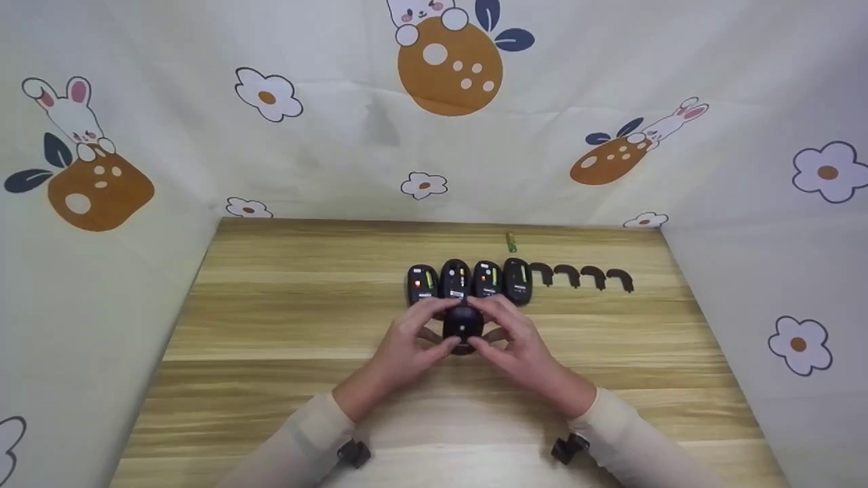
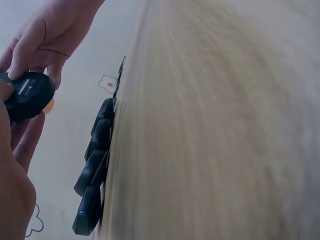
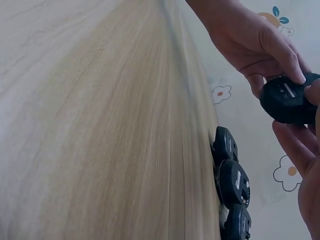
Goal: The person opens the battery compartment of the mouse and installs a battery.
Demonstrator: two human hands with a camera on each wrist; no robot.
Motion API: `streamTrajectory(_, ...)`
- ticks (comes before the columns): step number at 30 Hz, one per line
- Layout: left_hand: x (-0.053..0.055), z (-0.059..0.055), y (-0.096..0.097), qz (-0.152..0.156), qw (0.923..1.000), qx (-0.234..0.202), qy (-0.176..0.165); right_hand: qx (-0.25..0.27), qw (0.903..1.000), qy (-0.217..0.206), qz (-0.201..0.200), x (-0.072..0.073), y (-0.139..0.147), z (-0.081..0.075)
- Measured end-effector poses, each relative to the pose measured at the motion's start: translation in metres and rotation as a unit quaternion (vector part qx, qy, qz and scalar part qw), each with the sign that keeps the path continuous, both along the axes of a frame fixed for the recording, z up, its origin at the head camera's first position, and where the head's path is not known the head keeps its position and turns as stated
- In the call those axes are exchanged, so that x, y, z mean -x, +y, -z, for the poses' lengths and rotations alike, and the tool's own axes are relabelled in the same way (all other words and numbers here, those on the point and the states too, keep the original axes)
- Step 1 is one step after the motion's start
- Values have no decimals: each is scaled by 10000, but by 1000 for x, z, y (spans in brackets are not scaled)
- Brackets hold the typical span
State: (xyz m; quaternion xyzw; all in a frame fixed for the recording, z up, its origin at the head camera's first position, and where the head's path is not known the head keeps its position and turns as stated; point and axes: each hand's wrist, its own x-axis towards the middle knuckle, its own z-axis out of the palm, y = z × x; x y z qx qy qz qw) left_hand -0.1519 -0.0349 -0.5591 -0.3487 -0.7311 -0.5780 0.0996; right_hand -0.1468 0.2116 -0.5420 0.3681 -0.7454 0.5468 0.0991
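Both hands hold a black computer mouse above the table, underside toward me. My left hand grips its left side, with the thumb at the near end and fingers at the far end. From the right, my right hand holds it the same way. A pale label shows on the held mouse in the left wrist view. Just beyond the hands, several black mice lie upside down in a row, with green-yellow batteries visible in their uncovered compartments.
Right of the row lie several curved black battery covers. A loose green battery lies behind the mice. The wood-grain table is bordered at the back and sides by a pale printed cloth.
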Motion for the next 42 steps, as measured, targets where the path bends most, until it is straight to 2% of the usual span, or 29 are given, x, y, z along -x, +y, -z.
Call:
streamTrajectory(8,0,-3,0,138,9970,-205,-732,31,9981,-616,60,-2,-1,-1)
streamTrajectory(15,-1,-3,1,177,9904,-291,-1340,-49,9935,-1137,31,-2,0,-2)
streamTrajectory(22,-2,-2,2,271,9828,-426,-1775,-16,9892,-1468,-26,-1,-1,-2)
streamTrajectory(28,0,-2,2,310,9781,-422,-2014,-106,9855,-1689,137,0,-1,-4)
streamTrajectory(37,0,-1,2,190,9786,-167,-2042,-20,9749,-2212,251,-1,-3,-5)
streamTrajectory(42,1,-1,2,118,9778,-66,-2090,-74,9724,-2307,338,-1,-3,-6)
